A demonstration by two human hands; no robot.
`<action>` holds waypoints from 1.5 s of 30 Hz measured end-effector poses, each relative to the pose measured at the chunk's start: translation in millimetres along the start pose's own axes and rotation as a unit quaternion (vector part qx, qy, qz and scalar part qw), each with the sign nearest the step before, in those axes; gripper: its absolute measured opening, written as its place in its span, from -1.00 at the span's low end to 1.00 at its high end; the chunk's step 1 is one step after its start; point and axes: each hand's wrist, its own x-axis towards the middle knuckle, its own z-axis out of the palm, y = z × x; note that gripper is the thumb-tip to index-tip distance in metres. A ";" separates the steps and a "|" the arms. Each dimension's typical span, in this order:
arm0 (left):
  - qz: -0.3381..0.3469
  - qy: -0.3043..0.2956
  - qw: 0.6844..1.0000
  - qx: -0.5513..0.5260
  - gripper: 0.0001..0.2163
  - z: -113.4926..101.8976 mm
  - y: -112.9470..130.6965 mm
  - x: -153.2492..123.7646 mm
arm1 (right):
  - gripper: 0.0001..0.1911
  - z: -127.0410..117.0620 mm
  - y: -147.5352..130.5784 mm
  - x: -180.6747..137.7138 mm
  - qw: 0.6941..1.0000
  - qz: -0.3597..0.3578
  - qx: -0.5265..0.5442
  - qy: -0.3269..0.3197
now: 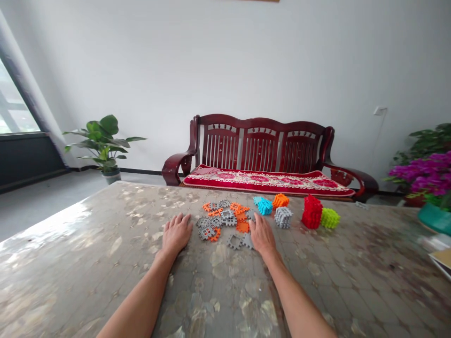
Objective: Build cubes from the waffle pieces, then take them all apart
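Observation:
My left hand (177,233) lies flat on the table, fingers loosely stretched, left of a loose spread of flat, notched plastic building pieces. Some are grey pieces (229,216), others orange pieces (243,227); several have square openings in the middle. My right hand (261,234) rests palm down at the right edge of this spread, its fingers extended and touching or partly covering some pieces. A grey frame piece (234,241) lies just left of its wrist. What is under the right palm is hidden.
Sorted stacks stand to the right: blue (265,206), orange (281,201), grey (283,217), red (312,212) and lime green (330,218). A patterned cover lies over the table (134,253). Behind it is a wooden bench (260,145). A teal flowerpot (435,218) stands at the right.

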 end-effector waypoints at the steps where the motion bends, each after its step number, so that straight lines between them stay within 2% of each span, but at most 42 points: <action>1: -0.002 0.001 1.000 0.015 -0.56 -0.6 -0.8 -2.7 | -0.50 -0.5 -0.5 0.1 1.000 0.003 -0.002 -0.002; 9: -0.028 -0.018 0.996 0.078 -0.51 -9.3 16.6 -4.8 | -0.60 -5.5 -5.7 0.8 1.000 0.003 -0.020 -0.018; 31: -0.038 -0.016 0.995 0.089 -0.48 5.3 8.3 1.1 | -0.54 9.5 10.7 1.9 0.998 -0.015 0.054 0.040; 37: -0.048 -0.024 0.996 0.072 -0.48 -1.6 13.2 0.3 | -0.51 15.1 16.1 3.0 0.996 -0.032 0.064 0.052; 42: -0.043 -0.013 0.996 0.072 -0.51 -5.6 15.3 2.4 | -0.55 3.6 15.5 -2.0 0.991 -0.070 0.044 0.106; 45: -0.038 -0.008 0.997 0.071 -0.52 -3.3 14.2 5.2 | -0.68 -12.7 3.4 -10.7 0.982 -0.129 0.035 0.133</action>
